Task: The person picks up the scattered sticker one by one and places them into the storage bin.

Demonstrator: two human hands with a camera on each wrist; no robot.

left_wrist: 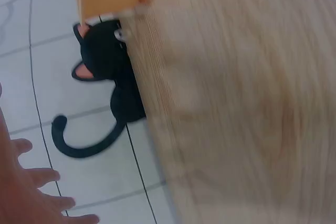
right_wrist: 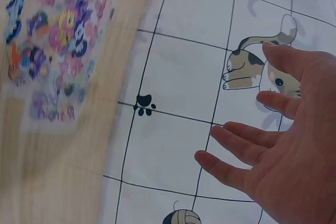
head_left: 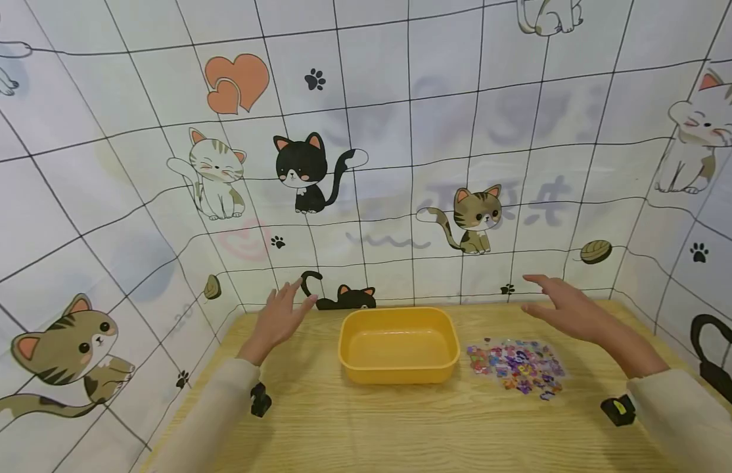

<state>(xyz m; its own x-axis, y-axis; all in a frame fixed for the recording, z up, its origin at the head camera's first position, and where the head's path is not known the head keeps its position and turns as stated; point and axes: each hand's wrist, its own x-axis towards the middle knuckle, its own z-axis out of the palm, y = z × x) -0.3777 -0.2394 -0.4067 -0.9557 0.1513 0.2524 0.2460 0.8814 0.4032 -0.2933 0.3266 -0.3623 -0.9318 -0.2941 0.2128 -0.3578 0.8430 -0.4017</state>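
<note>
A yellow rectangular tray (head_left: 399,376) stands at the middle of the wooden table, and its inside shows nothing. To its right lies a flat spread of small colourful stickers (head_left: 520,364), cartoon pony figures on clear pieces, some overlapping. My left hand (head_left: 280,318) hovers left of the tray with fingers spread, holding nothing. On the other side my right hand (head_left: 570,312) is raised above the back right of the stickers, fingers extended and nothing in them. In the right wrist view the stickers (right_wrist: 68,35) lie on the table, well apart from the right hand (right_wrist: 283,135).
White cloth walls with a black grid and printed cats (head_left: 301,171) enclose the table (head_left: 395,427) at the back and both sides. A black wrist device (head_left: 260,399) sits at the left sleeve, another (head_left: 619,410) at the right.
</note>
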